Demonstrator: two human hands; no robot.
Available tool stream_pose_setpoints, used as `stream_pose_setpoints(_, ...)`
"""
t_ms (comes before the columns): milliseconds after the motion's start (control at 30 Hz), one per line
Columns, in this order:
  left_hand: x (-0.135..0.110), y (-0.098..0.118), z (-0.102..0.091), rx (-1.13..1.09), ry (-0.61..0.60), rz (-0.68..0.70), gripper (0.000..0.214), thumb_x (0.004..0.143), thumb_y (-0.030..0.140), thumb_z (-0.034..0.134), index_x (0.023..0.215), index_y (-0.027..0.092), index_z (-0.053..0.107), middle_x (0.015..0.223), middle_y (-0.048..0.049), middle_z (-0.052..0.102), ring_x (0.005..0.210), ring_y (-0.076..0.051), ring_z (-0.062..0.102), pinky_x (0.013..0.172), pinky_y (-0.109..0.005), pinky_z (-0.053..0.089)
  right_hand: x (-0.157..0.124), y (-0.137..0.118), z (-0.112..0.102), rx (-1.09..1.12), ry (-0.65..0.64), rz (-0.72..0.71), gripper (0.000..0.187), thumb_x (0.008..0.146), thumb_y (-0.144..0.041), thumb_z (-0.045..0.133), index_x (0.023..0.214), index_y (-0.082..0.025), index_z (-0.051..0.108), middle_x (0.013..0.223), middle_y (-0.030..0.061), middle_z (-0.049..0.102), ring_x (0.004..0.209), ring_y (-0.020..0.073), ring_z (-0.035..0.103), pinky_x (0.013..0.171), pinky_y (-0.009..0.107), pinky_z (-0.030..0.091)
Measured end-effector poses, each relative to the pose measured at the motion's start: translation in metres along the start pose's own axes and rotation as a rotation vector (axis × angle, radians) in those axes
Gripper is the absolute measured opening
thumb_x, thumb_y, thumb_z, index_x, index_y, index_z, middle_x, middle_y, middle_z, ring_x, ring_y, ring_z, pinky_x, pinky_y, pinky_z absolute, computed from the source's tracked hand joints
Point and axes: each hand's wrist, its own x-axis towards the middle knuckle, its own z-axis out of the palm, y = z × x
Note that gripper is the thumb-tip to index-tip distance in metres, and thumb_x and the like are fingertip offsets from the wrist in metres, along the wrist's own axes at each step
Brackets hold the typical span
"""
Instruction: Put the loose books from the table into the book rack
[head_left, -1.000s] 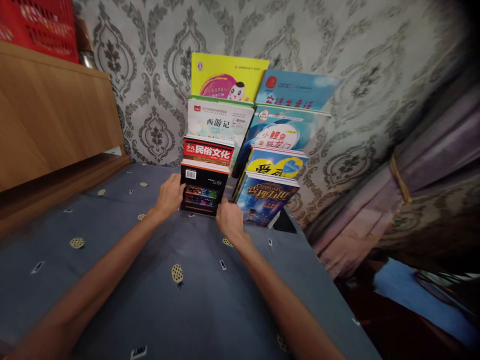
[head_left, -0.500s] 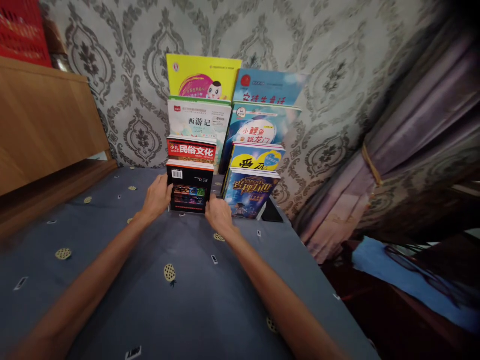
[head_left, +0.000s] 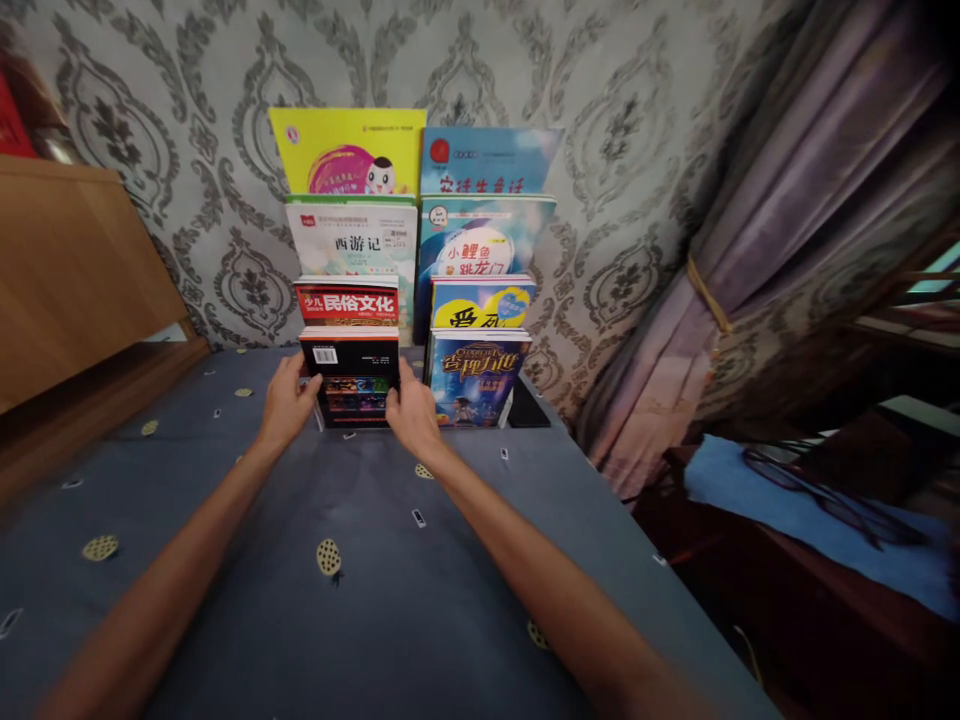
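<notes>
A black book (head_left: 355, 385) with a barcode at its top left stands upright at the front of the left stack. My left hand (head_left: 289, 402) grips its left edge, and my right hand (head_left: 414, 405) holds its right edge, thumb on the cover. Behind it rise a red-titled book (head_left: 349, 303), a pale book (head_left: 352, 240) and a tall yellow book (head_left: 349, 150). In the right stack, a dark blue book (head_left: 478, 385) stands in front of a yellow-and-blue book (head_left: 482, 303), a teal book (head_left: 487, 235) and a taller blue book (head_left: 491, 160).
The books stand on a blue cloth (head_left: 375, 600) with a pineapple print, before a patterned wall (head_left: 600, 200). Wooden furniture (head_left: 82, 270) is at the left. A tied curtain (head_left: 675, 360) hangs at the right, near glasses (head_left: 832, 495) on a light blue cloth (head_left: 712, 470).
The view has shifted, so the books and hands appear further left. Both hands stay on the black book's sides; my left thumb now shows over its front edge.
</notes>
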Motion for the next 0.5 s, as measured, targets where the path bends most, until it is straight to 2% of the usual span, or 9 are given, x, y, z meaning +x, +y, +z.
stream_pose_setpoints(100,-0.001,-0.001,0.001,-0.048,-0.002,-0.018,0.046,0.083,0.032,0.054,0.126,0.016,0.06,0.1,-0.0098,0.06,0.095,-0.027,0.062,0.077,-0.04,0.056,0.0,0.0,0.0,0.013,0.004,0.01,0.063,0.09,-0.01,0.04,0.153,-0.004,0.033,0.123,0.0188,0.071,0.106,0.0268,0.069,0.097,0.039,0.051)
stream_pose_setpoints(300,-0.001,0.002,0.0,0.021,0.004,0.019,0.041,0.084,0.03,0.053,0.122,0.017,0.061,0.097,-0.009,0.06,0.094,-0.026,0.06,0.08,-0.04,0.056,-0.002,0.0,-0.002,-0.002,-0.018,0.019,0.063,0.092,-0.009,0.039,0.154,-0.006,0.032,0.128,0.0171,0.069,0.112,0.026,0.068,0.1,0.037,0.049)
stream_pose_setpoints(500,-0.003,0.009,-0.003,0.122,-0.006,0.059,0.033,0.088,0.029,0.049,0.117,0.018,0.059,0.094,-0.0087,0.059,0.094,-0.027,0.059,0.086,-0.042,0.054,-0.013,0.002,-0.004,-0.151,-0.154,0.049,0.041,0.097,-0.016,0.042,0.136,-0.009,0.052,0.115,0.0164,0.074,0.107,0.0262,0.07,0.096,0.035,0.048)
